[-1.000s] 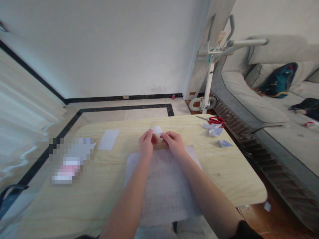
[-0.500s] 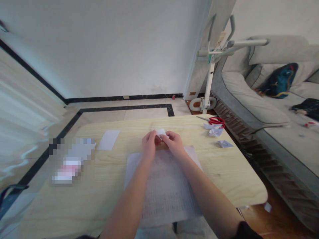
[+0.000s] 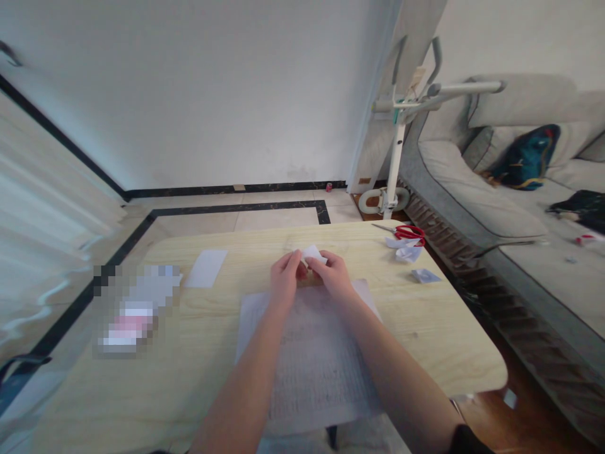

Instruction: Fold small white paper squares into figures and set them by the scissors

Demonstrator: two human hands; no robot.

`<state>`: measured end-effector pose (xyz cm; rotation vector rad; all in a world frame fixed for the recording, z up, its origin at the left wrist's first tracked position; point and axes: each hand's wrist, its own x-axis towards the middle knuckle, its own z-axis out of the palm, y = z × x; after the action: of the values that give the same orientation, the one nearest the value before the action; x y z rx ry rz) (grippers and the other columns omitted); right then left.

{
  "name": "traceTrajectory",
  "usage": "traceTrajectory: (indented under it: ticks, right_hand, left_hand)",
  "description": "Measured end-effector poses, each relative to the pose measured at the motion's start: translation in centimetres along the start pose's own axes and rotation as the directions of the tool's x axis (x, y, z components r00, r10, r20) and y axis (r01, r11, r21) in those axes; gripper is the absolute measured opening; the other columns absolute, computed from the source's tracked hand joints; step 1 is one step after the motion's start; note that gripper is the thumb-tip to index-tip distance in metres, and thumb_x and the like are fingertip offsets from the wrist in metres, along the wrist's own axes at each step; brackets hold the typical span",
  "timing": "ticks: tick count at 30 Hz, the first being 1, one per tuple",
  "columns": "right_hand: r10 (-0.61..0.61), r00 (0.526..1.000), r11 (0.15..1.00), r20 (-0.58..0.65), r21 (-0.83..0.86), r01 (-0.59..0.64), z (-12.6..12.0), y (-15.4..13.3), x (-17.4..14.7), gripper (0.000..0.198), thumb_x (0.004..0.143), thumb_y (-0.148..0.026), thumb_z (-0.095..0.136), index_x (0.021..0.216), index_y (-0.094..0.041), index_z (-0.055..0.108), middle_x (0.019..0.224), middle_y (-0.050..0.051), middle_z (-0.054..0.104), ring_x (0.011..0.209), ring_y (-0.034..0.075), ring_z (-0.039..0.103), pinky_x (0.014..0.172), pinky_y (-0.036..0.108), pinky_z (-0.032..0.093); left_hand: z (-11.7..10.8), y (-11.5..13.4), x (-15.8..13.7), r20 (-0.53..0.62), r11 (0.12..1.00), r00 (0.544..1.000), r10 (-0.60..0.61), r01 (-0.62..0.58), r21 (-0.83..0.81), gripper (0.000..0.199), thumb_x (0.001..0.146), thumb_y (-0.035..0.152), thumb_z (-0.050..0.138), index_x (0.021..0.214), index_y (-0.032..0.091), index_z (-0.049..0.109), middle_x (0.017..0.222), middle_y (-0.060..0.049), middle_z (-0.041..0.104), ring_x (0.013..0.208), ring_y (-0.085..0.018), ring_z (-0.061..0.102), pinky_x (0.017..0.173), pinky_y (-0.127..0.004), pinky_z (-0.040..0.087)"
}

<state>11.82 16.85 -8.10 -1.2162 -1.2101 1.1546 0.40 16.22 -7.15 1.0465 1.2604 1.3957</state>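
Between my two hands is a small piece of white paper (image 3: 314, 253), raised over the far edge of a large printed sheet. My left hand (image 3: 285, 275) pinches its left side, thumb and fingers closed. On the other side my right hand (image 3: 333, 271) grips it, with the thumb lying across the paper. The fingers partly hide the paper, so its full shape cannot be made out. Under my forearms the printed sheet (image 3: 326, 366) lies flat on the wooden table (image 3: 425, 340).
A blank white paper (image 3: 207, 268) lies to the left, beside a blurred-out patch. At the far right are red-handled scissors (image 3: 409, 235), a folded paper (image 3: 407, 253) and another folded paper (image 3: 426, 275). Beyond the table's right edge stands a grey sofa (image 3: 491, 195).
The white paper has tilted and shows a more pointed top corner between my hands. Both hands have shifted only slightly; the view has moved a little.
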Motion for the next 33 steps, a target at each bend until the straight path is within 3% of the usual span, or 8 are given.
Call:
traceTrajectory:
  ticks: [8, 13, 22, 27, 33]
  right_hand:
    - [0.063, 0.997, 0.996, -0.038, 0.061, -0.060, -0.15, -0.56, 0.07, 0.022, 0.065, -0.037, 0.067, 0.063, -0.017, 0.060, 0.047, -0.006, 0.046, 0.043, 0.008, 0.037, 0.044, 0.023, 0.025]
    - [0.089, 0.995, 0.974, -0.042, 0.214, -0.078, -0.39, -0.26, 0.37, 0.023, 0.065, -0.038, 0.069, 0.061, -0.017, 0.061, 0.050, -0.004, 0.050, 0.046, 0.009, 0.039, 0.047, 0.024, 0.028]
    - [0.106, 0.994, 0.943, -0.035, 0.321, -0.089, -0.48, 0.25, 0.77, 0.025, 0.062, -0.040, 0.071, 0.063, -0.018, 0.060, 0.053, -0.004, 0.050, 0.045, 0.008, 0.040, 0.047, 0.024, 0.030]
    - [0.081, 0.996, 0.950, -0.037, 0.306, -0.066, -0.29, 0.17, 0.72, 0.026, 0.065, -0.043, 0.069, 0.065, -0.018, 0.062, 0.052, -0.004, 0.050, 0.044, 0.008, 0.039, 0.046, 0.024, 0.030]
    - [0.005, 1.000, 0.987, -0.020, 0.163, -0.002, -0.11, -0.05, 0.37, 0.030, 0.070, -0.046, 0.064, 0.059, -0.018, 0.060, 0.045, -0.004, 0.046, 0.043, 0.010, 0.039, 0.046, 0.024, 0.030]
  left_hand:
    - [0.00, 0.53, -0.11, 0.054, 0.995, 0.997, 0.061, -0.065, 0.075, 0.035, 0.078, 0.038, 0.058, 0.051, 0.018, 0.048, 0.048, 0.003, 0.046, 0.049, -0.010, 0.043, 0.050, -0.023, 0.035]
    - [-0.22, 0.35, -0.14, -0.008, 0.996, 0.997, 0.083, -0.083, 0.035, 0.038, 0.079, 0.037, 0.057, 0.049, 0.018, 0.044, 0.047, 0.004, 0.041, 0.048, -0.009, 0.040, 0.049, -0.022, 0.032]
    - [0.00, 0.15, 0.17, 0.040, 0.999, 0.998, -0.046, 0.046, 0.016, 0.032, 0.070, 0.045, 0.064, 0.058, 0.017, 0.053, 0.051, 0.004, 0.047, 0.046, -0.009, 0.043, 0.047, -0.021, 0.033]
    - [-0.24, 0.04, 0.17, 0.004, 0.996, 1.000, 0.007, -0.008, 0.086, 0.034, 0.073, 0.044, 0.063, 0.055, 0.017, 0.052, 0.048, 0.003, 0.048, 0.048, -0.010, 0.044, 0.049, -0.022, 0.033]
    - [-0.65, -0.11, 0.20, -0.006, 0.986, 0.998, 0.066, -0.064, 0.153, 0.038, 0.075, 0.046, 0.062, 0.053, 0.017, 0.051, 0.047, 0.003, 0.048, 0.048, -0.010, 0.044, 0.051, -0.022, 0.033]
